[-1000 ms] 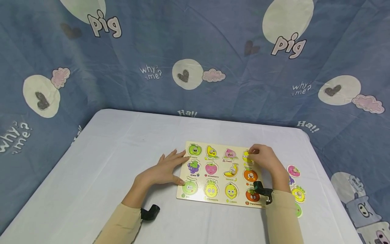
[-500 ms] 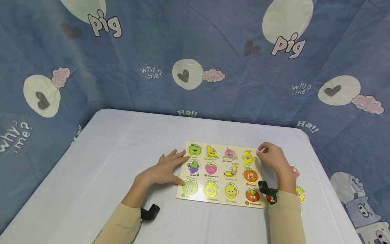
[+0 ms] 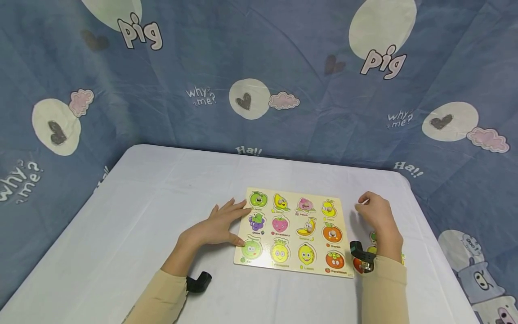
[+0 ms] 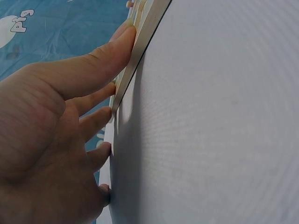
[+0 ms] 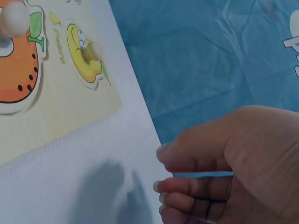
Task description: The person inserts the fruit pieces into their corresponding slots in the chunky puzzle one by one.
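Note:
A pale fruit puzzle board (image 3: pixel 294 252) lies flat on the white table. My left hand (image 3: pixel 220 223) rests at its left edge with fingers spread, the thumb on the lower left corner area; the left wrist view shows the thumb (image 4: pixel 100 63) against the board's edge. My right hand (image 3: pixel 376 213) is above the table, right of the board, its fingers loosely curled. In the right wrist view a gap shows between thumb and fingers (image 5: pixel 177 186), with nothing held. The pear piece (image 3: pixel 329 208) and the orange piece (image 3: pixel 332 232), both with round knobs, sit in the board.
Several loose fruit pieces lie right of the board, partly hidden under my right forearm; a red one (image 3: pixel 358 265) shows beside the black wrist camera (image 3: pixel 361 256). A blue patterned cloth (image 3: pixel 259 54) hangs behind the white table (image 3: pixel 170 189).
My right hand has left the pear piece on the board and moved right, off the board and over the table beside it. My left hand has stayed in place.

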Available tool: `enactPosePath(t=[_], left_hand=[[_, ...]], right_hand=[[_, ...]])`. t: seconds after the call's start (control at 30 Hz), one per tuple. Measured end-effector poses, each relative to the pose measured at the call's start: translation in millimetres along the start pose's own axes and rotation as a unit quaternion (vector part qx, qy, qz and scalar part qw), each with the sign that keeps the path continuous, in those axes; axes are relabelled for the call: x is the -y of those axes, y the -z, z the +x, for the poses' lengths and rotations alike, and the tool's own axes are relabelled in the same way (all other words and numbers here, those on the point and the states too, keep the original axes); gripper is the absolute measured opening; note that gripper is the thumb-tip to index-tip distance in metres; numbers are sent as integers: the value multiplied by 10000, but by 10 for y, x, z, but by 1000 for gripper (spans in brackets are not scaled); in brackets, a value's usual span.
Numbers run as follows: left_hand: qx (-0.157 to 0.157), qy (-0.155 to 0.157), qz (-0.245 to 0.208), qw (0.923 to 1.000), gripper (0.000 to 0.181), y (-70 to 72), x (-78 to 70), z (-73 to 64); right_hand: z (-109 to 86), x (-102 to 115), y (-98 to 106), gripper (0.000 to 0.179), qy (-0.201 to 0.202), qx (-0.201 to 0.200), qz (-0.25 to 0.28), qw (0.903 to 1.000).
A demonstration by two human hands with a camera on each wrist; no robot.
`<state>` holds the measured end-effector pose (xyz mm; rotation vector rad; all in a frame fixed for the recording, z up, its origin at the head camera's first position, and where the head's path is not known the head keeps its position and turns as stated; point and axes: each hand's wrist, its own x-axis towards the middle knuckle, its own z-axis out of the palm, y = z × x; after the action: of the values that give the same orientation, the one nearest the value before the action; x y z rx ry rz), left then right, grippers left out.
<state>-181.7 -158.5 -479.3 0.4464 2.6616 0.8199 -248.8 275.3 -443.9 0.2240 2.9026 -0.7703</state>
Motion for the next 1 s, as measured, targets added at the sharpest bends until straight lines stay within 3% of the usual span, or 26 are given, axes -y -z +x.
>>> enactPosePath(t=[0.43,1.0], left_hand=[[11,26,36,10000,99,-5,-5,7],[-39,15,-47,10000,98,12,-26,-30]], right_hand=[[-49,-179,63,22,-498,-413,119,9978],[-123,-350,123,19,-821,-287,220,9960]])
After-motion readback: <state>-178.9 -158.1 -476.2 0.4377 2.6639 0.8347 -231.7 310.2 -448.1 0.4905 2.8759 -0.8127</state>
